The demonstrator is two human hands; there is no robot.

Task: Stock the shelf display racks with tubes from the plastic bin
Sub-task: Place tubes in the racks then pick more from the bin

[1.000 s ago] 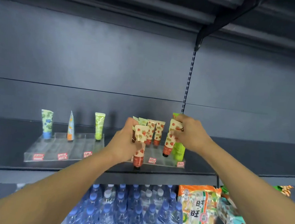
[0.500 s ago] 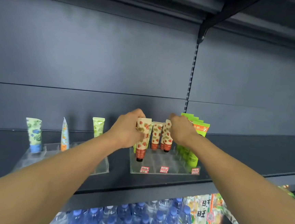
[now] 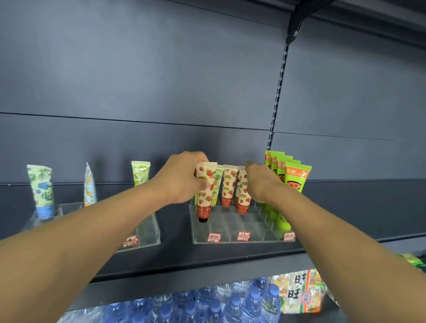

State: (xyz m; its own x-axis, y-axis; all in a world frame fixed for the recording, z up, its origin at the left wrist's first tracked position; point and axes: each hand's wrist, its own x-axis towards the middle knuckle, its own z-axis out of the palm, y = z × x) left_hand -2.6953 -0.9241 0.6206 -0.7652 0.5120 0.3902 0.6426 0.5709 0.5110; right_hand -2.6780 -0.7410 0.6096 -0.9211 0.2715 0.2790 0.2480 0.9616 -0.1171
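L hand (image 3: 182,176) grips a strawberry-print tube (image 3: 205,189), cap down, upright, over the front-left part of the clear display rack (image 3: 241,237) near the shelf (image 3: 198,258) front edge. R hand (image 3: 260,182) has fingers curled on a second strawberry tube (image 3: 243,193) standing mid-rack, w/ another strawberry tube (image 3: 227,185) beside it. Green tubes (image 3: 290,188) lined along rack's right edge. Second rack (image 3: 146,235) toward shelf's left holds three tubes at its back. Water bottles (image 3: 232,315) on the shelf below.
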